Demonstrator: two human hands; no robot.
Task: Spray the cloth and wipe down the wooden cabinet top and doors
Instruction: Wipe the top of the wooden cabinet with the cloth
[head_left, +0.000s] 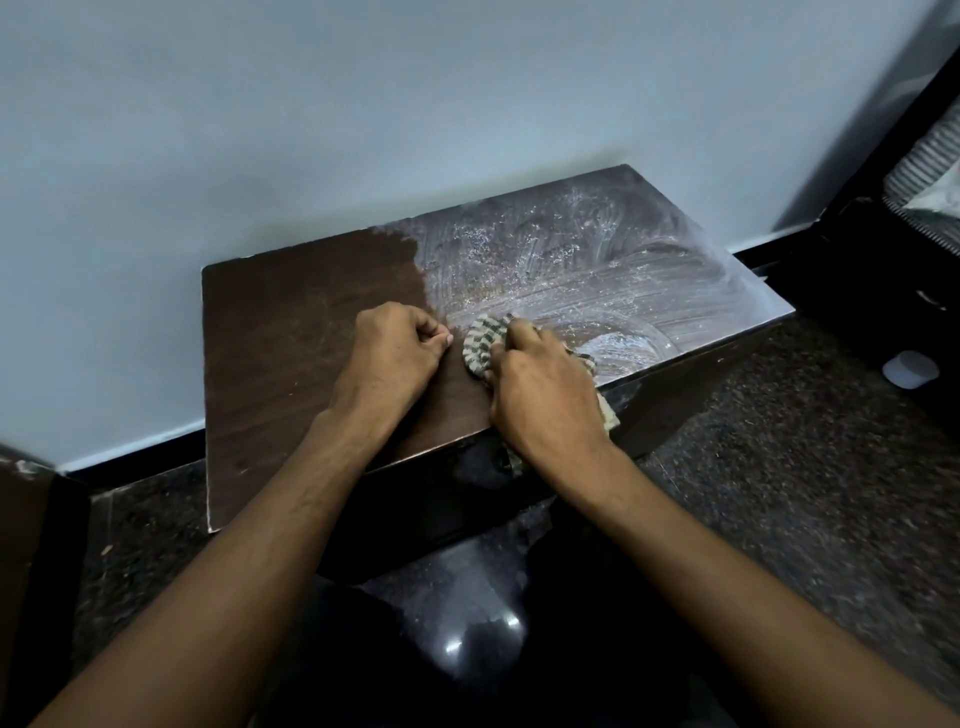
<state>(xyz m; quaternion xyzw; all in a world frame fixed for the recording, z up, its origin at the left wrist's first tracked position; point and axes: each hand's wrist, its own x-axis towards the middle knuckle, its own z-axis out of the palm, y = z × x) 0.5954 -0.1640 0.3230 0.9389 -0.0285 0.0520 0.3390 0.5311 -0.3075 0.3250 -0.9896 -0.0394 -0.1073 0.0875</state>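
No text, label, brand, number or sign can be read anywhere in view.

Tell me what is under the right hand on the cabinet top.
The right hand presses a striped cloth onto the wooden cabinet top; cloth shows past its fingers and hangs over the front edge. The wood beneath is covered.

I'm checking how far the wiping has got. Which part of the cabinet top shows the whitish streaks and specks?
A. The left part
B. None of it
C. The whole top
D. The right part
D: the cabinet top is streaked white only to the right of the cloth; its left part is plain dark wood.
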